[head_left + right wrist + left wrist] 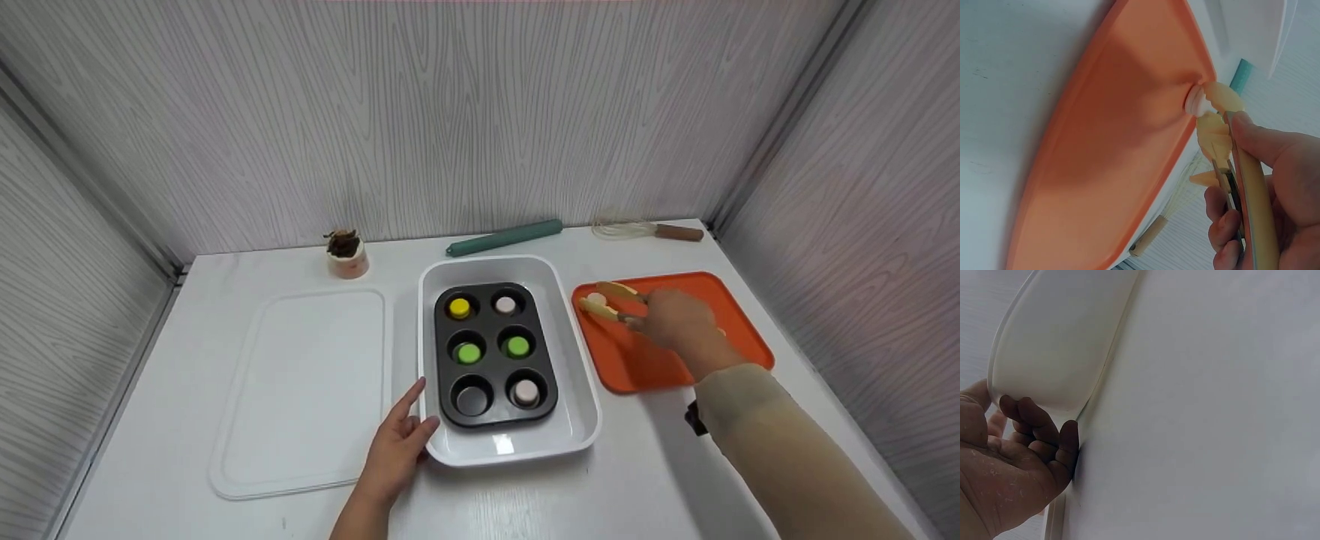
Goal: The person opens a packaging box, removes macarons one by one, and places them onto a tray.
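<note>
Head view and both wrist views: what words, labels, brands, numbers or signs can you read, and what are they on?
None can be read in any view.
Muffin tin, white tub, orange tray, tongs: no lettering that I can make out.
Small pot: its pinkish markings are too small to tell.

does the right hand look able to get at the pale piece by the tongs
Most likely yes: the right hand grips the tongs, their tips parted right at the pale piece on the orange tray, and nothing visible seems to block them.
</note>
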A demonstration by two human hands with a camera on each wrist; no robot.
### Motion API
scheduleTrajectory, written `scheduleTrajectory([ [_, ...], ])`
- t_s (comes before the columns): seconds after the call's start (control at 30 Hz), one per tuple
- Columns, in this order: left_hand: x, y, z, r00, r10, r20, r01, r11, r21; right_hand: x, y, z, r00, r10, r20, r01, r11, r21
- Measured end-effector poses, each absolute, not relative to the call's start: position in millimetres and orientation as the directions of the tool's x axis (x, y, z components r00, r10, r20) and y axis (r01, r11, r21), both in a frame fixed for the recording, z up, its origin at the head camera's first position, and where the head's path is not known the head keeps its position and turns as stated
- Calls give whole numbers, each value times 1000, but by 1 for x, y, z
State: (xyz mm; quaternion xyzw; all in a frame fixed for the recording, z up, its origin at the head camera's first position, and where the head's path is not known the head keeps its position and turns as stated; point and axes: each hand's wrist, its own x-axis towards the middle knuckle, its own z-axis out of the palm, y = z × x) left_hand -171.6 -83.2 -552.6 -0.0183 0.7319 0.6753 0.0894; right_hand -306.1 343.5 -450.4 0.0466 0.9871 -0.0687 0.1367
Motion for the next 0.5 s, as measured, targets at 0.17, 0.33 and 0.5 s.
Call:
scheduleTrajectory([
  [0.17,-172,-83,-552,-984,95,-152,-144,84,986,-305,343,-450,-960,84,-266,126,982,-143],
  [0.33,-172,-84,-553,-984,94,-151,-144,84,986,-301,339,-444,-973,80,-215,119,978,-173],
  [0.5,-172,-84,-553,-984,93,-151,-143,89,986,-295,325,-430,-983,47,-180,75,986,-151],
])
